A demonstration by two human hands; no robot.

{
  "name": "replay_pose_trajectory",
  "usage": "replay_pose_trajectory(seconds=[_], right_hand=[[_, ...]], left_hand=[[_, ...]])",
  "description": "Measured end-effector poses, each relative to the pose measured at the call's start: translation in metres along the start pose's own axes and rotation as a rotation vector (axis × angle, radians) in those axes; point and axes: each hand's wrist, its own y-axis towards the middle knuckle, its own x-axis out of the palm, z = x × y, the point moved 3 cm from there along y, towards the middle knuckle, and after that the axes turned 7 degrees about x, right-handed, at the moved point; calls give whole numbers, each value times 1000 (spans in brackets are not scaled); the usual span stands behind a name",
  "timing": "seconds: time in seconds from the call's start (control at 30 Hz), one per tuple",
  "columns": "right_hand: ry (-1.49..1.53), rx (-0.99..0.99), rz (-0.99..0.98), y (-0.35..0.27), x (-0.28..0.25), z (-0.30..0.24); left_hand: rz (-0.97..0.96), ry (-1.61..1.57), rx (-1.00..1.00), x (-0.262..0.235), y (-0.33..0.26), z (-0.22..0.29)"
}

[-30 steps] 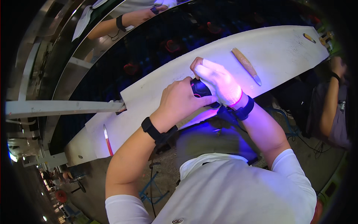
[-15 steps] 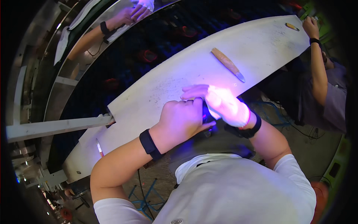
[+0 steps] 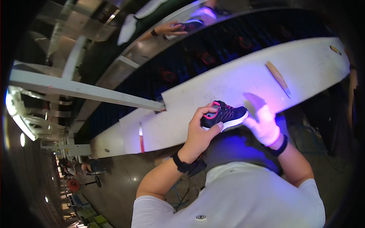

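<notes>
My left hand point(image 3: 203, 129) grips a small black sneaker point(image 3: 230, 114) by its heel end, thumb on the near side and fingers at the collar. The sneaker has pink-red lining and laces and a white sole; its toe points right. At the toe end is my right hand point(image 3: 264, 123), in a white glove lit purple, its fingers stretched and partly blurred. The thumb side lies close to the toe; whether it touches I cannot tell. Both hands are over the near edge of a long white board point(image 3: 213, 85).
On the board lie a wooden-handled blade point(image 3: 278, 78), a red-handled tool point(image 3: 141, 138) and a small yellow object point(image 3: 335, 49). A pale metal bar point(image 3: 114, 97) reaches the board's far edge from the left. Beyond runs a dark conveyor; a shiny panel point(image 3: 146, 47) above it seemingly reflects hands and a shoe.
The view has shifted left. My hands, earlier close together over something dark and hidden, have parted; the sneaker now shows in the left. The co-worker's arm at the far right is mostly out of sight.
</notes>
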Motion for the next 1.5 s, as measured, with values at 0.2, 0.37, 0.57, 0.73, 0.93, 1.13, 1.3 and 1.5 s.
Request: replay_pose_trajectory(seconds=[0.2, 0.37, 0.57, 0.73, 0.93, 1.13, 1.3, 1.5], right_hand=[[-107, 137, 229, 26, -28, 91], [-259, 114, 292, 25, -22, 93], [-265, 110, 250, 27, -9, 88], [-301, 129, 270, 28, -17, 93], [-341, 105, 236, 28, -13, 92], [-381, 160, 133, 28, -5, 87], [-410, 78, 263, 30, -22, 90], [-450, 139, 187, 28, -5, 92]], left_hand=[[465, 520, 938, -106, 92, 207], [641, 962, 1488, -167, 236, 344], [573, 1026, 862, -231, 359, 345], [581, 1325, 907, -196, 344, 311], [411, 1693, 430, -217, 256, 154], [239, 761, 80, -231, 268, 137], [-50, 1064, 301, -83, 264, 182], [96, 1166, 394, -75, 296, 180]])
